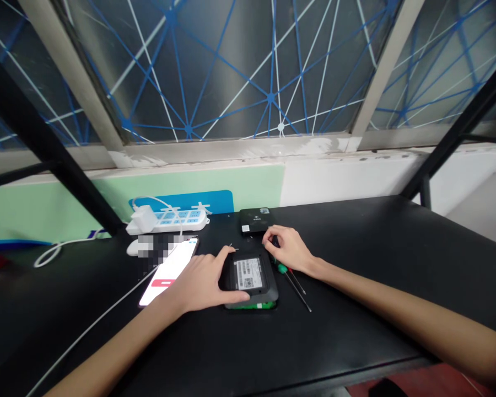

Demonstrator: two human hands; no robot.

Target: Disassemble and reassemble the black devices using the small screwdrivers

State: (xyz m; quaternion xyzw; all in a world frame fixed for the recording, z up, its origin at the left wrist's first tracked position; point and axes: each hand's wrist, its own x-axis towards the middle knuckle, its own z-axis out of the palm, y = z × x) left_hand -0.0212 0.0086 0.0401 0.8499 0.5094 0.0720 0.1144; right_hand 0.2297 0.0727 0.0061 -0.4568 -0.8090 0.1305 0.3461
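Note:
A black electronic box [268, 275] with a white label [249, 274] lies on the black desk. Its front edge gapes, and a green circuit board [254, 305] shows there. Across its left side rests my left hand [204, 281], thumb on the front edge and forefinger at the back, gripping it. My right hand [287, 245] is just beyond the box's back right corner, fingertips pinched together; whatever they hold is too small to tell. Under that hand lie two screwdrivers, one with a green handle [281, 268] and one with some red, shafts angled toward me. Tiny screws [234, 249] lie behind the box.
A second black box [255, 220] stands at the back. On the left are a bright-screened phone [171, 273], a white mouse [139, 246], and a white power strip [182, 220] with a charger. A white cable [103, 320] runs across the desk [355, 331]. Black metal posts flank the window.

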